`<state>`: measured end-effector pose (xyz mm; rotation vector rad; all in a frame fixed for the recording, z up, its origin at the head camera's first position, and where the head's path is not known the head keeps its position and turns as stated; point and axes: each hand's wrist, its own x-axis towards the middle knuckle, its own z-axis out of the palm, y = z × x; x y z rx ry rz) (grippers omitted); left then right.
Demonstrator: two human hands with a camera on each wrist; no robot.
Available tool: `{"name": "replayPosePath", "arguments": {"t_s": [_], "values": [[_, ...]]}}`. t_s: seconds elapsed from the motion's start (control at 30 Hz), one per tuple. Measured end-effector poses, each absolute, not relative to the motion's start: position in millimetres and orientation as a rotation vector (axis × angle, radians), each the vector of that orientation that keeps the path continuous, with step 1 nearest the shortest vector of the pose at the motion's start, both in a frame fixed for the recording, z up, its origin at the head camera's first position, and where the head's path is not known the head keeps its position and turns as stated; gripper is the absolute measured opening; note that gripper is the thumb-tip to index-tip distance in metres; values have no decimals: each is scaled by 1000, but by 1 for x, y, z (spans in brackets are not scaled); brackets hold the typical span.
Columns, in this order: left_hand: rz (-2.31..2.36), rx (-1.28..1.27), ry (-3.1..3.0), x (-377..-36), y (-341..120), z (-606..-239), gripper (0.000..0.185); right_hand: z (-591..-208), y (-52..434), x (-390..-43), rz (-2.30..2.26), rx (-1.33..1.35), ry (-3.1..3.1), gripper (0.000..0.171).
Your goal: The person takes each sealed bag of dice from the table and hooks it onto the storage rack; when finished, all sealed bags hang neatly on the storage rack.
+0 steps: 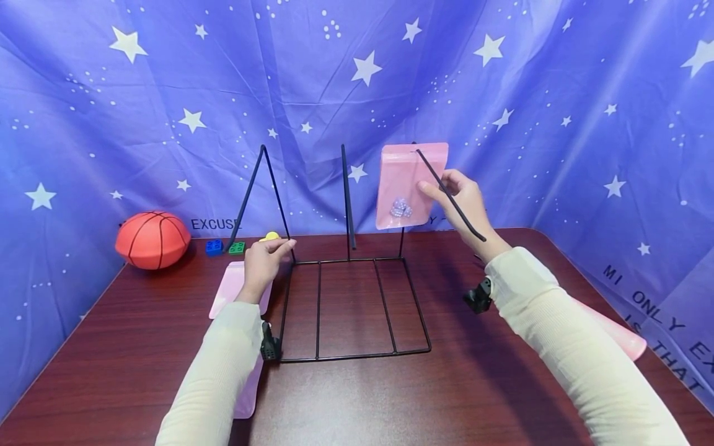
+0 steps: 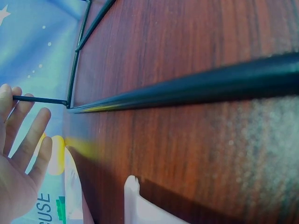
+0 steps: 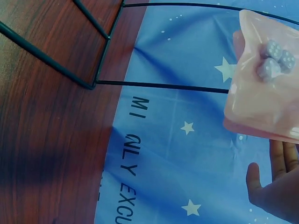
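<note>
A pink pouch [image 1: 411,184] with small dice [image 1: 400,208] inside is held up above the back of the black wire rack [image 1: 346,297], pinched in the grip of the right hand [image 1: 460,201]. The left hand [image 1: 262,260] pinches the rack's left corner wire. Another pink pouch [image 1: 225,297] lies on the desk [image 1: 139,347] beneath that arm; an orange ball [image 1: 152,240] sits far left.

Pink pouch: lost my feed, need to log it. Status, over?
Right hand holds pink pouch aloft, dice inside. Left hand grips wire rack at its left upright. Rack's slanted rod crosses the right hand.
</note>
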<state>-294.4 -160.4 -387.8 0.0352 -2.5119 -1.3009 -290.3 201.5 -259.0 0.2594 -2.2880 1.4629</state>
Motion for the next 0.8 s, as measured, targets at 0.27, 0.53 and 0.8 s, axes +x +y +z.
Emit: {"name": "replayPosePath", "arguments": {"t_s": [0.27, 0.53, 0.8], "values": [[-1310, 23, -2496, -295, -160, -388, 33, -262, 202, -292, 1493, 305, -2263, 39], [-1312, 26, -2507, -295, -160, -387, 34, -264, 202, -294, 1465, 287, -2273, 48], [-1295, 38, -2521, -295, -160, -387, 34, -264, 200, -295, 1458, 293, -2288, 52]]}}
